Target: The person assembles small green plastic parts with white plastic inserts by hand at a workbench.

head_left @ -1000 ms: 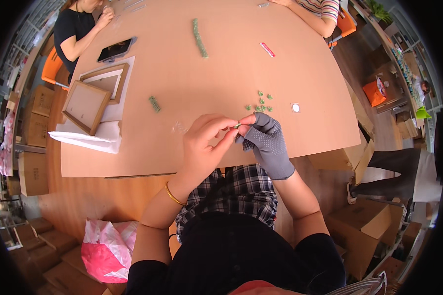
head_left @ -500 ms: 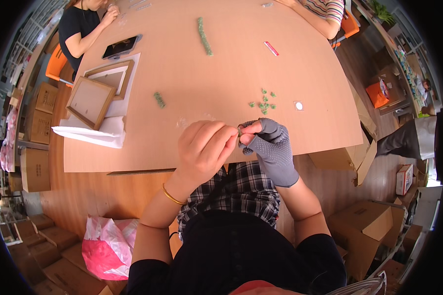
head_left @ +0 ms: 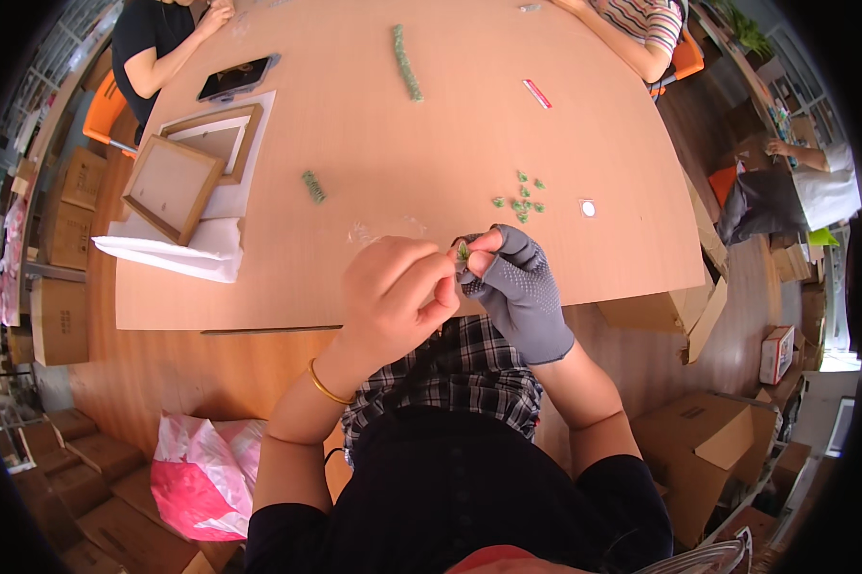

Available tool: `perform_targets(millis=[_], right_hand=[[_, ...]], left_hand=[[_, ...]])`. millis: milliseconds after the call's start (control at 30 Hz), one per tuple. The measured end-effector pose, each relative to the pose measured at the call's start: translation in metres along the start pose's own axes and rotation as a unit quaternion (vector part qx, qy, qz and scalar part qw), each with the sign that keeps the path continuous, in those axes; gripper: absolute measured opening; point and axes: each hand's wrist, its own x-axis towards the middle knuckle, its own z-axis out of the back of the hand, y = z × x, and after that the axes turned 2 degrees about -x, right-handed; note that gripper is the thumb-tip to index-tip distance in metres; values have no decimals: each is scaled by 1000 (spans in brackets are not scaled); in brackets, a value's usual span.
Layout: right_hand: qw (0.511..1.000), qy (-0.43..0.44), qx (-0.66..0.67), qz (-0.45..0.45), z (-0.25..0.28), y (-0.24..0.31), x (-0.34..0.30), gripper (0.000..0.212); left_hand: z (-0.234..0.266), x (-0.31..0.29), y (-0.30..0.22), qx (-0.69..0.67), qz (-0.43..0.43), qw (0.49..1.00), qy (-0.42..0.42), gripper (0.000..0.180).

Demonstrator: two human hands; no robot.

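A small green leaf-shaped piece (head_left: 463,251) is pinched in my right hand (head_left: 522,297), which wears a grey dotted glove with bare fingertips. My left hand (head_left: 397,287), bare and with a gold bangle at the wrist, has its fingers curled and closed right beside that piece. Whatever the left fingertips grip is hidden. Just beyond my right hand lies a loose cluster of several similar green pieces (head_left: 524,205). A short row of green pieces (head_left: 312,187) rests further left, and a long green strip (head_left: 407,64) lies at the far middle.
On the table (head_left: 287,297) are wooden frames (head_left: 173,188) over white sheets, a phone (head_left: 238,79), a red-and-white strip (head_left: 536,94) and a white round item (head_left: 587,208). Two people sit at the far side. Another person (head_left: 785,196) stands at right. Cardboard boxes (head_left: 704,430) surround the floor.
The green piece shows more plainly between my right fingertips, as that hand has turned a little. My left fingertips have curled in more. The person at right has come further into view.
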Motion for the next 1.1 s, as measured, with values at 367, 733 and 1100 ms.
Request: perform_targets(millis=[367, 733, 1100], right_hand=[[984, -27, -161, 69, 17, -10, 61, 12], [790, 82, -581, 178, -20, -38, 135, 3], [695, 246, -633, 234, -28, -81, 181, 11]], left_hand=[[32, -51, 89, 39, 211, 969, 121, 9], [60, -47, 111, 70, 180, 968, 160, 13], [69, -51, 168, 67, 305, 937, 157, 70]])
